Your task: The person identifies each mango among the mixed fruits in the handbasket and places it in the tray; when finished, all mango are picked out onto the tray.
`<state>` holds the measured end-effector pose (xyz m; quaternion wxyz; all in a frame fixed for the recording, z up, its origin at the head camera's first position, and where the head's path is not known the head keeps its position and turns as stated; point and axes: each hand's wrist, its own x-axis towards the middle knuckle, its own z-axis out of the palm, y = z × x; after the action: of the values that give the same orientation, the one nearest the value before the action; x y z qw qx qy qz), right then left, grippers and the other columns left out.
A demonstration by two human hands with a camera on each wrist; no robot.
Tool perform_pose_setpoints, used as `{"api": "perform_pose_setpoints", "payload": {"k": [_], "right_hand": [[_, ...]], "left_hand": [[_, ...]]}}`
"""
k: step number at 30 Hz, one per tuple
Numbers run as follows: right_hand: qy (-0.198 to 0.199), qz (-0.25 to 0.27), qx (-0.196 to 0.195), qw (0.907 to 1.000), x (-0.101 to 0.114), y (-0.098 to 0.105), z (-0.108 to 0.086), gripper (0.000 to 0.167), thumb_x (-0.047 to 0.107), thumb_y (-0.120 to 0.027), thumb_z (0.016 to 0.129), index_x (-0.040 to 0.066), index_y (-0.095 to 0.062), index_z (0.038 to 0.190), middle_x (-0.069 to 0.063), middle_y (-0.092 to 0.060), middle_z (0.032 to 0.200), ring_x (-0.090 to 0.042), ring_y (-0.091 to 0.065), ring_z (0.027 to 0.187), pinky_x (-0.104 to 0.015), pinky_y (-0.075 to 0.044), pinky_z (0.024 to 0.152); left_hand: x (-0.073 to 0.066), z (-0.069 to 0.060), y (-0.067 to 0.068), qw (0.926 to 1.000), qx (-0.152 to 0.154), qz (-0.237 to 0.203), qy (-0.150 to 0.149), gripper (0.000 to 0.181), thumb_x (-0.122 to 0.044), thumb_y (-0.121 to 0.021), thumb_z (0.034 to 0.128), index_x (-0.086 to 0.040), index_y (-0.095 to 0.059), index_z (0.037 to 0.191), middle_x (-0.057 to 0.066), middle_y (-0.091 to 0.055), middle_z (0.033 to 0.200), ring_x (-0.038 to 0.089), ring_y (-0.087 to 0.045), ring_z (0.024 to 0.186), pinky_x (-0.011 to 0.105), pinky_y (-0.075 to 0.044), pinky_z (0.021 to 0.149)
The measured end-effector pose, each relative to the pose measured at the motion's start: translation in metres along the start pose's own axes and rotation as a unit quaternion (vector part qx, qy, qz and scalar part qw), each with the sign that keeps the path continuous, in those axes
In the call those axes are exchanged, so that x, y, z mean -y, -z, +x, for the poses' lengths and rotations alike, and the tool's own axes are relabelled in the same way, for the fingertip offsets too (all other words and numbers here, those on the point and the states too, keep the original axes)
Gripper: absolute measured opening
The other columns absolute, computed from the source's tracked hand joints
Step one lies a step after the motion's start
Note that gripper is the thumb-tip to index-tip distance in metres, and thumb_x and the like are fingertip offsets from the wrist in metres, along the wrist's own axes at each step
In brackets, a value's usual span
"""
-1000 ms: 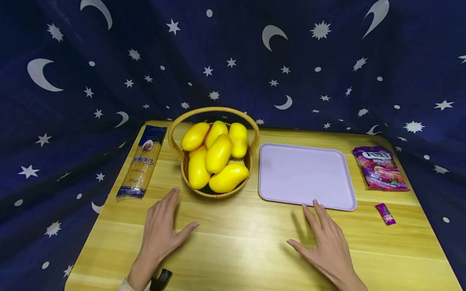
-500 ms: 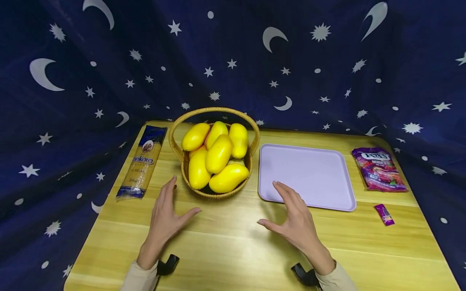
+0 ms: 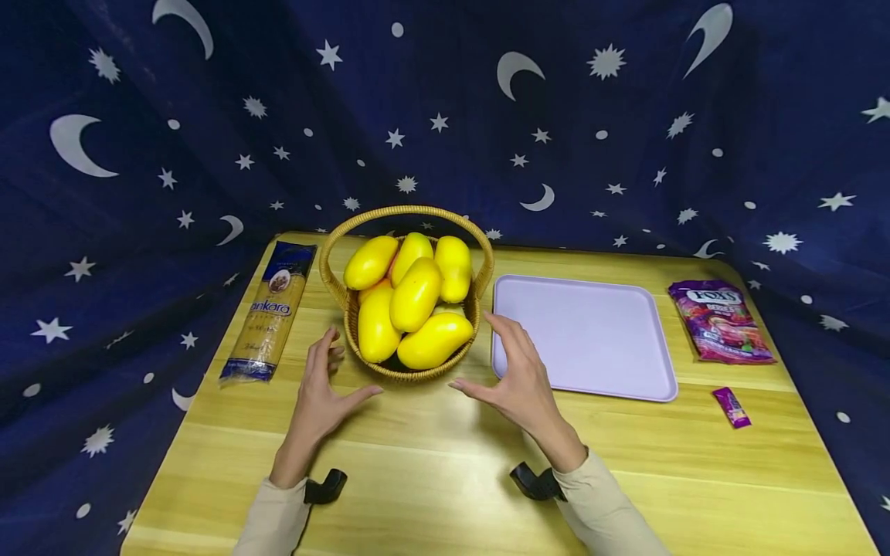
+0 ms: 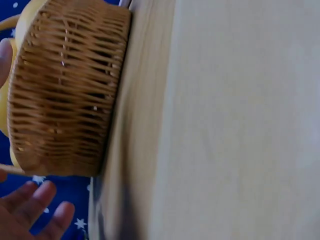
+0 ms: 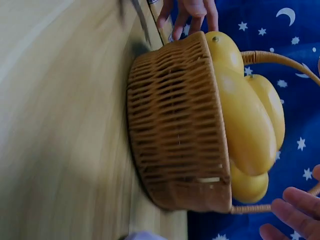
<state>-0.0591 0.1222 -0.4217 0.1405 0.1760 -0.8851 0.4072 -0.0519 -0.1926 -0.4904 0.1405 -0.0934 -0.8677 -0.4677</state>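
Note:
A wicker basket (image 3: pixel 412 376) with a tall arched handle stands near the back of the table, piled with several yellow mangoes (image 3: pixel 416 295). To its left, my left hand (image 3: pixel 323 398) has its fingers spread and its thumb held apart. My right hand (image 3: pixel 520 380) mirrors it on the basket's other side, fingertips near the rim, over the tray's left edge. In the left wrist view the woven wall (image 4: pixel 65 95) lies between thumb and fingers. The right wrist view shows fingers (image 5: pixel 295 212) beside the handle's base. Whether either hand touches the basket, I cannot tell.
A lilac tray (image 3: pixel 591 332) lies right of the basket. Farther right are a purple Fox's candy bag (image 3: pixel 721 320) and a small purple wrapped candy (image 3: pixel 732 407). An Ankara pasta packet (image 3: pixel 270 313) lies at the left. A dark starry cloth (image 3: pixel 445 100) hangs behind the table.
My right hand has moved left, from the tray's front edge to the basket's right side. My left hand has moved slightly forward and right, nearer the basket. The basket has stayed put.

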Motion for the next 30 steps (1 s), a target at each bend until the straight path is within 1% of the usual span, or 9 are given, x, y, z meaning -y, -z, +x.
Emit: {"api": "perform_pose_setpoints", "payload": {"k": [3,6,10,13,16,21,27,30], "right_hand": [[0.009,0.009,-0.001,0.9999,0.003,-0.007,0.009,0.101,0.051,-0.086,0.065,0.015,-0.042,0.147,-0.008,-0.047,0.144,-0.028,-0.045,0.132,-0.054,-0.04,0.107],[0.012,0.013,0.001,0.9999,0.006,-0.011,0.018,0.1,0.049,-0.087,0.064,0.015,-0.042,0.147,-0.009,-0.047,0.144,-0.027,-0.044,0.132,-0.053,-0.039,0.108],[0.004,0.018,0.014,0.9997,0.009,-0.016,0.03,0.101,0.043,-0.089,0.064,0.014,-0.041,0.147,-0.011,-0.044,0.147,-0.029,-0.04,0.135,-0.057,-0.035,0.109],[0.002,0.022,0.027,0.9994,0.01,-0.019,0.037,0.1,0.042,-0.088,0.065,0.014,-0.04,0.148,-0.013,-0.042,0.149,-0.03,-0.038,0.137,-0.057,-0.033,0.111],[0.006,0.023,0.035,0.9991,0.01,-0.022,0.043,0.101,0.043,-0.088,0.065,0.013,-0.039,0.148,-0.014,-0.041,0.149,-0.029,-0.038,0.137,-0.055,-0.033,0.112],[0.014,0.02,0.037,0.999,0.008,-0.028,0.05,0.1,0.042,-0.089,0.065,0.011,-0.04,0.147,-0.016,-0.04,0.148,-0.029,-0.038,0.137,-0.054,-0.034,0.112],[-0.002,0.016,0.054,0.9984,0.009,-0.034,0.056,0.101,0.046,-0.088,0.066,0.013,-0.04,0.148,-0.013,-0.037,0.149,-0.029,-0.038,0.136,-0.057,-0.037,0.108],[-0.008,0.013,0.052,0.9985,0.01,-0.035,0.059,0.102,0.046,-0.088,0.065,0.014,-0.04,0.148,-0.013,-0.037,0.149,-0.029,-0.038,0.135,-0.058,-0.037,0.108]], "left_hand": [[0.006,0.002,-0.001,0.9998,0.002,-0.017,-0.006,0.124,-0.009,-0.096,0.0556,-0.014,-0.022,0.156,0.022,-0.04,0.142,0.038,-0.054,0.115,0.041,-0.05,0.091],[0.003,0.004,-0.002,0.9996,0.009,-0.026,-0.005,0.125,-0.003,-0.095,0.0542,-0.008,-0.022,0.155,0.024,-0.039,0.143,0.042,-0.054,0.114,0.045,-0.05,0.09],[-0.012,0.008,0.001,0.9993,0.022,-0.028,0.005,0.121,-0.001,-0.093,0.0565,-0.001,-0.022,0.154,0.028,-0.038,0.143,0.046,-0.053,0.114,0.056,-0.049,0.088],[-0.024,0.011,0.004,0.9991,0.031,-0.024,0.014,0.117,-0.002,-0.092,0.0597,0.001,-0.022,0.153,0.027,-0.037,0.144,0.043,-0.052,0.115,0.058,-0.049,0.089],[-0.028,0.014,0.005,0.9991,0.034,-0.022,0.016,0.116,-0.002,-0.092,0.0607,0.001,-0.023,0.154,0.026,-0.038,0.144,0.041,-0.052,0.114,0.058,-0.049,0.089],[-0.026,0.016,0.003,0.9994,0.025,-0.024,0.003,0.114,0.0,-0.091,0.0602,0.001,-0.025,0.153,0.027,-0.04,0.142,0.04,-0.054,0.111,0.058,-0.051,0.086],[-0.023,0.017,0.003,0.9995,0.015,-0.022,-0.016,0.111,0.001,-0.091,0.0593,0.004,-0.028,0.151,0.029,-0.044,0.138,0.038,-0.056,0.108,0.057,-0.052,0.083],[-0.021,0.017,0.003,0.9995,0.012,-0.02,-0.022,0.11,0.001,-0.091,0.0589,0.005,-0.03,0.15,0.029,-0.045,0.135,0.04,-0.057,0.105,0.057,-0.052,0.082]]}}
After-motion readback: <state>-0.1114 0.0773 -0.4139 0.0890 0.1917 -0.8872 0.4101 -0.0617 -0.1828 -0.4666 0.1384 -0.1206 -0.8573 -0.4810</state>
